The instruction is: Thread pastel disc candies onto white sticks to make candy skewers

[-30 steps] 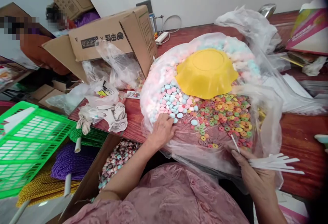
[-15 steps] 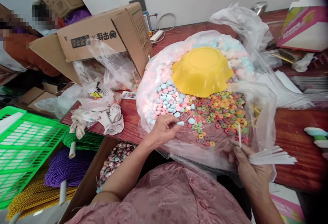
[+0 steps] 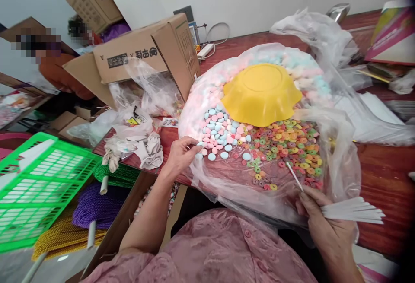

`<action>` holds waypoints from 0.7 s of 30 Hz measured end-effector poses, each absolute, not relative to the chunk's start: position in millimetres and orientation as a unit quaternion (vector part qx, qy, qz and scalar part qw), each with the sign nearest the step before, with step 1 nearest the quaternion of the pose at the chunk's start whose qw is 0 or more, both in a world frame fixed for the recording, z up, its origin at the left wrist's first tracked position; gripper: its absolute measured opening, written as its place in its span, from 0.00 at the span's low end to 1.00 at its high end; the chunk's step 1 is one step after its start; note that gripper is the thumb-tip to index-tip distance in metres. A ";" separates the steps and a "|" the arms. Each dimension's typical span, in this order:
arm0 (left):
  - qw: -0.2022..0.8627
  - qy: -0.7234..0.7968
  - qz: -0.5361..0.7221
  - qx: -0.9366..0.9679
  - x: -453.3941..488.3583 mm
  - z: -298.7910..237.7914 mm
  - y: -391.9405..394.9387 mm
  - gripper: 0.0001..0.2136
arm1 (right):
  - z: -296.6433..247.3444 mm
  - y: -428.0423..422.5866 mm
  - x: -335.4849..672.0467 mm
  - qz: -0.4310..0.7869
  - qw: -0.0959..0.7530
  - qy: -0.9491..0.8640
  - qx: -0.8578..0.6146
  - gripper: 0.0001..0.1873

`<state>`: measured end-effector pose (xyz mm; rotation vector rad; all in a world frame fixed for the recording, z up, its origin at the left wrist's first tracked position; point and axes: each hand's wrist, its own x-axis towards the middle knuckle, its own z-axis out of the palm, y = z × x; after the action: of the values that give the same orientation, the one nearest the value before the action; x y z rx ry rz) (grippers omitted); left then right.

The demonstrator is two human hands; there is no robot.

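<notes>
A big clear plastic bag [image 3: 337, 144] lies open on the red wooden table [image 3: 385, 175]. Inside are pink and blue flat candies [image 3: 220, 129], coloured ring candies [image 3: 288, 144] and an upturned yellow bowl [image 3: 261, 93]. My left hand [image 3: 180, 155] is at the bag's left edge, fingers pinched beside the blue and pink candies; what they hold is too small to make out. My right hand [image 3: 327, 222] grips a bundle of white sticks [image 3: 353, 210] at the bag's near edge, one white stick [image 3: 294, 176] pointing up into the rings.
A cardboard box [image 3: 145, 54] with plastic bags stands at the left of the table, crumpled cloth [image 3: 142, 149] beside it. A green plastic crate [image 3: 35, 183] and spools of purple, green and gold cord [image 3: 94, 205] sit lower left. Another person is partly visible far left.
My left hand has drawn back to the left, from among the blue and pink candies to the bag's left edge. My right hand keeps the sticks, the single stick now tilted leftward.
</notes>
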<state>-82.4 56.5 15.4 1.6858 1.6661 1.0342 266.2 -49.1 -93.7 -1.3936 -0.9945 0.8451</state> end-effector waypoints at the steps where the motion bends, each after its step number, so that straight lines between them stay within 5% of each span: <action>1: 0.271 0.623 0.386 0.624 -85.5 16.2 54.7 0.06 | -96.3 -49.3 267.2 0.351 0.572 -0.434 -0.602 0.15; 6: 0.277 0.562 0.338 0.702 -54.7 11.7 75.9 0.06 | -101.4 -47.6 264.5 0.348 0.597 -0.389 -0.609 0.14; 12: 0.080 0.461 0.118 0.876 -4.3 -9.5 120.1 0.08 | -102.6 -47.2 262.8 0.327 0.603 -0.426 -0.590 0.13; 21: 0.010 0.405 0.157 0.900 -8.9 -29.4 106.5 0.07 | -109.9 -46.8 264.5 0.299 0.575 -0.474 -0.596 0.14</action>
<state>-8.9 106.5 -29.4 2.8112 1.2652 0.4917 264.5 -46.8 -109.9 -1.3967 -1.1097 0.7007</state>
